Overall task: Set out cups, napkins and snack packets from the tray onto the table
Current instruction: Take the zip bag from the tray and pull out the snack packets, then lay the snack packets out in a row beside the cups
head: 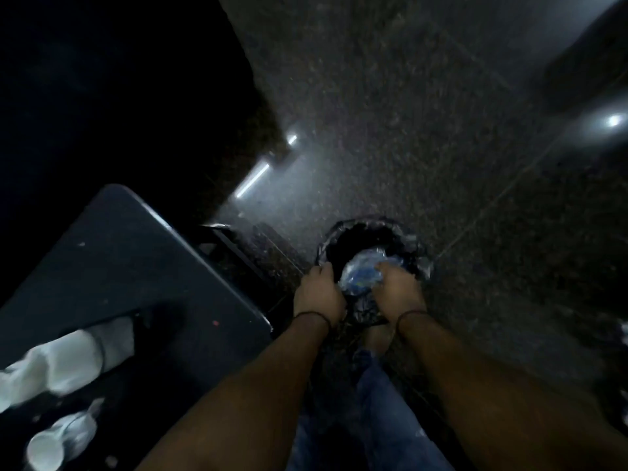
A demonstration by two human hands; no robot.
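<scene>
I look down in dim light at a round bin (373,229) lined with a black bag, standing on the floor. My left hand (319,294) grips the near left rim of the bin liner. My right hand (401,287) is closed on a crumpled clear and blue plastic wrapper (360,277) held over the bin's mouth. To the left stands a dark table (136,266). On it lie a stack of white cups (64,362) on its side and another sleeve of white cups (57,440) in clear plastic.
The floor is dark speckled stone with bright light reflections (253,180). A dark frame (234,246) sits between the table and the bin. My blue trouser legs (373,419) and a foot show below the hands. A pale object (624,329) shows at the right edge.
</scene>
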